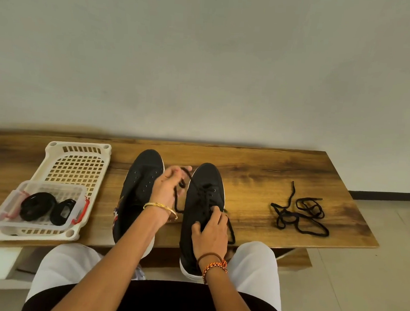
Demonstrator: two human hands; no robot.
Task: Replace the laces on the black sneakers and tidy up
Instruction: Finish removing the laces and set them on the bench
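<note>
The wooden worktop (258, 173) is carrying everything, running wide on both sides of the two grips. Far to the left of them, a cream slotted tray (77, 161) is lying flat, with a clear small basket (10, 214) sitting on its near end and holding coiled black laces (36, 206). The unlaced sneaker (140, 187) is lying directly beneath the left hand (166, 189), toe pointing away. The partly laced sneaker (201, 211) is sitting just right of it, under the right hand (209, 231). The left grip is pinching a black lace (180, 197) raised between the two shoes, fingers curled round it. The right grip is pressing on the laced shoe's tongue area, fingertips curled at the lacing; whether it is actually clamping the lace cannot be told. Well to the right of both grips, a loose tangled lace (299, 216) is lying on the wood.
</note>
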